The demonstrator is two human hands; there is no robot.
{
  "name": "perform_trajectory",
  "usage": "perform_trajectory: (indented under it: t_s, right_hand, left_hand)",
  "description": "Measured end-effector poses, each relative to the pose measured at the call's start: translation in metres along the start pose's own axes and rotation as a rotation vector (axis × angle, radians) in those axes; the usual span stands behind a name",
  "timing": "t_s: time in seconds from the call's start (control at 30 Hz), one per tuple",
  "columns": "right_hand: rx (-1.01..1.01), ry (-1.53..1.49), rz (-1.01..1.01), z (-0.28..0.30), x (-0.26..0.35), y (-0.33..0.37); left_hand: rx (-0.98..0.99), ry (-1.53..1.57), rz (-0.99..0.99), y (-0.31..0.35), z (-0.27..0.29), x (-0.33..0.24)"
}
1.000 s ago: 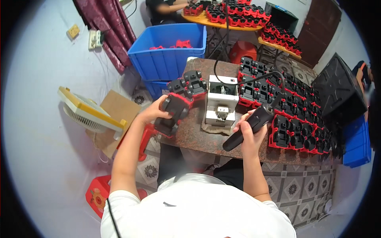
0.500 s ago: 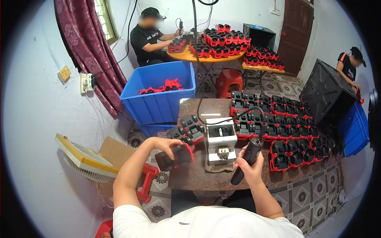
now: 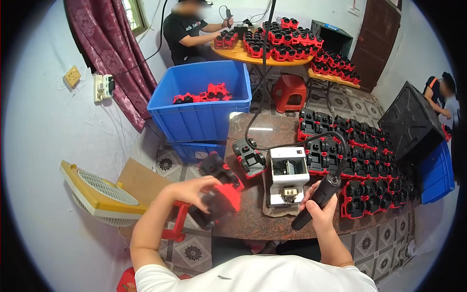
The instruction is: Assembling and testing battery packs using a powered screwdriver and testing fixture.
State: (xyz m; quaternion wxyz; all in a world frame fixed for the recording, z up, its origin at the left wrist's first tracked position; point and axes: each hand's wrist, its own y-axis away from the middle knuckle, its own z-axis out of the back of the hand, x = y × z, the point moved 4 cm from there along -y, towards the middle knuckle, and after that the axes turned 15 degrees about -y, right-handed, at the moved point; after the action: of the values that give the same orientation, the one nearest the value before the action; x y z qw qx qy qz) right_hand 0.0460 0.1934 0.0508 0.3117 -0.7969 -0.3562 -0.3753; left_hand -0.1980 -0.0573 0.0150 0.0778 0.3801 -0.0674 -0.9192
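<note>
My left hand (image 3: 190,191) is closed around a red and black toy car (image 3: 224,202), tilted and blurred by motion over the table's left edge. In my right hand (image 3: 325,210) is a black electric screwdriver (image 3: 317,203), its cable curving up from the upper end. Between the hands stands a white screw feeder (image 3: 289,179) on a cloth, with small metal parts at its front. Two more toy cars lie close to my left hand: one (image 3: 220,171) just beyond it and partly hidden, another (image 3: 251,158) beside the feeder, black underside up.
Rows of similar toy cars (image 3: 355,163) fill the right of the brown table (image 3: 233,228). Blue bins (image 3: 194,119) stand beyond it at left, a yellow fan (image 3: 104,192) nearer. A person (image 3: 187,34) works at a car-piled round table (image 3: 233,52); another person (image 3: 438,100) is at right.
My left hand has turned the toy car so more of its red side shows. The view has shifted, so things sit differently in the picture; my right hand still grips the screwdriver.
</note>
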Motion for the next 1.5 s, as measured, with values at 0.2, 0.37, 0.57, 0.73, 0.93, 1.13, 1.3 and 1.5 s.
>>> perform_trajectory:
  t_s: [0.2, 0.37, 0.57, 0.73, 0.93, 1.13, 1.3, 1.5]
  right_hand:
    - [-0.041, -0.014, -0.016, 0.010, -0.001, 0.001]
    - [-0.075, -0.013, -0.073, 0.008, -0.005, 0.016]
    - [-0.089, -0.020, -0.072, 0.027, -0.003, 0.018]
    - [-0.108, -0.068, -0.076, 0.040, -0.003, 0.012]
    - [-0.046, -0.080, -0.073, 0.043, -0.004, 0.016]
    - [-0.078, -0.027, -0.114, 0.054, 0.001, 0.030]
    - [-0.012, 0.007, -0.087, 0.048, 0.003, 0.038]
    - [0.048, 0.226, 0.022, 0.041, 0.011, 0.045]
  left_hand:
    - [-0.248, -0.206, 0.213, -0.019, 0.112, 0.030]
    - [-0.807, -0.535, 0.175, -0.094, 0.269, 0.084]
    - [-0.722, -0.723, 0.322, -0.172, 0.206, 0.070]
    - [-0.445, -0.342, 0.460, -0.185, 0.066, 0.092]
    - [-0.388, 0.401, 0.556, -0.160, 0.000, 0.111]
    - [-0.340, 0.598, 0.588, -0.129, 0.069, 0.094]
    - [-1.194, 0.786, 0.598, -0.092, 0.221, 0.113]
    - [0.266, -0.832, 0.287, -0.147, 0.098, 0.088]
